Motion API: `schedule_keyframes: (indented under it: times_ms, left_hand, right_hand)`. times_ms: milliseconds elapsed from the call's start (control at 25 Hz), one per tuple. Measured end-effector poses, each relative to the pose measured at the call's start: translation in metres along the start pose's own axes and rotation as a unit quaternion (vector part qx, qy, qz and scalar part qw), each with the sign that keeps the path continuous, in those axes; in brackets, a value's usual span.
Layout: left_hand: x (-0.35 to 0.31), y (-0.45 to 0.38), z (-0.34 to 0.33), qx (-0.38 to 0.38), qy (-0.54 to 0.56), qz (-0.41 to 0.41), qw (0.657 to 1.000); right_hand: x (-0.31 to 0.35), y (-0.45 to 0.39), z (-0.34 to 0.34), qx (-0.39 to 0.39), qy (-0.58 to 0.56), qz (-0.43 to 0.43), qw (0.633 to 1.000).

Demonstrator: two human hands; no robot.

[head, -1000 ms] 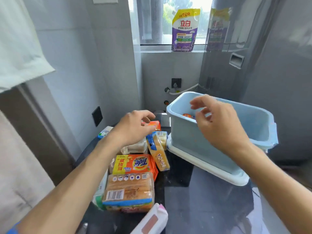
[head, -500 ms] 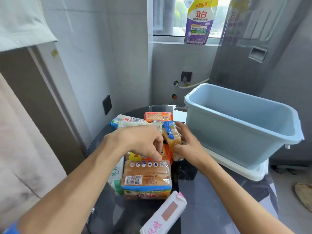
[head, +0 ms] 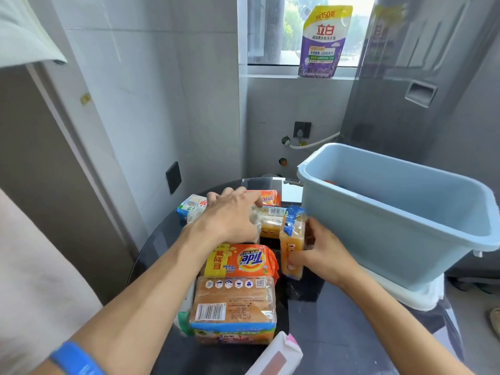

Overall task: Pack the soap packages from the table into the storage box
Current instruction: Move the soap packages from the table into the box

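Several soap packages lie in a heap on the dark round table (head: 338, 334). My right hand (head: 322, 253) grips a yellow soap bar package (head: 290, 243) with a blue end, held on edge beside the light blue storage box (head: 400, 234). My left hand (head: 230, 215) rests palm-down on a clear-wrapped soap package (head: 270, 221) further back; whether it grips it is unclear. Below lie an orange Tide pack (head: 240, 259) and a tan multi-bar pack (head: 234, 307). Something orange shows inside the box.
The box stands on a white lid (head: 416, 296) at the table's right. A white-pink package (head: 278, 355) pokes in at the bottom. A purple detergent pouch (head: 322, 41) stands on the window sill. Tiled walls close in on the left and behind.
My right hand came from above the box down to the heap and closed on the yellow soap bar package. My left hand shifted a little further back over the clear-wrapped package.
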State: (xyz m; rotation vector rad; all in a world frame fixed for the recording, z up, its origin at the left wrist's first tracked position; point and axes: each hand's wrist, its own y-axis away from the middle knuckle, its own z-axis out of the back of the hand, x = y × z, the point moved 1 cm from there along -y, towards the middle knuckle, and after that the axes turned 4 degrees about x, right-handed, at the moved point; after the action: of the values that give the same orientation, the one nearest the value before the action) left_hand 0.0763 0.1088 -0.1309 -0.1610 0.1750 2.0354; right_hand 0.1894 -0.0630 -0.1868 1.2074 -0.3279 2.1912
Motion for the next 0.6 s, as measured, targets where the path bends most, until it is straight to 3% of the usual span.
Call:
schedule_keyframes:
  times_ms: [160,320,440,600]
  left_hand:
    - [-0.023,-0.03,0.0,0.06,0.087,-0.011,0.994]
    - [-0.04,-0.062,-0.022,0.115,-0.036,-0.002,0.993]
    - [-0.042,-0.07,-0.043,0.066,-0.11,0.022,0.991]
    - [-0.039,-0.074,-0.049,0.007,-0.091,0.024,0.996]
  right_hand:
    - [0.006,0.011,0.012,-0.074,-0.044,-0.001,0.996]
    - [0.019,0.023,0.019,-0.096,-0.077,0.01,0.992]
    - [0.025,0.023,0.02,-0.1,-0.095,0.012,0.99]
    - [0.028,0.025,0.024,-0.088,-0.142,0.027,0.986]
